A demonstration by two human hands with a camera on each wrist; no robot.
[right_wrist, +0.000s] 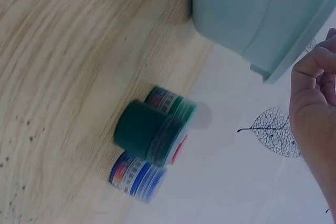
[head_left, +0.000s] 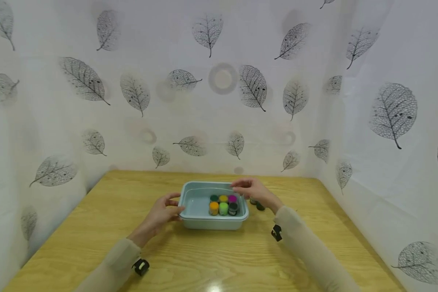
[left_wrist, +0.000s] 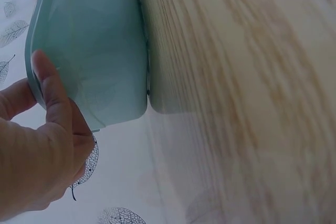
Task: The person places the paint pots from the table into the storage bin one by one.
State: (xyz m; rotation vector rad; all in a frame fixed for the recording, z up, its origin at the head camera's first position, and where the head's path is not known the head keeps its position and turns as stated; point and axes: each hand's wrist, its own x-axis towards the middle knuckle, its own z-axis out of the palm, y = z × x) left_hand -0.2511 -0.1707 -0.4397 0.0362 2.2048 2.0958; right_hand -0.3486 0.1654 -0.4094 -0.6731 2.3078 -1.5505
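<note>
A pale blue-green plastic bin point(head_left: 212, 224) sits on the wooden table, with several small paint jars standing in its right half. Among them are an orange jar point(head_left: 213, 209), a light green jar point(head_left: 223, 209), a black jar point(head_left: 232, 209) and a purple-topped jar point(head_left: 232, 198). My left hand point(head_left: 163, 211) grips the bin's left rim between thumb and fingers. Over the far right corner of the bin hovers my right hand point(head_left: 254, 191), its fingers loosely bent, with nothing visible between them. In the right wrist view that hand is partly cut off.
Outside the bin, on its right, stand a dark green jar point(right_wrist: 149, 132), a green-lidded jar point(right_wrist: 170, 103) and a blue jar point(right_wrist: 137, 177), close together. A white curtain point(head_left: 219, 121) with leaf prints hangs behind the table point(head_left: 211, 259) and along its sides.
</note>
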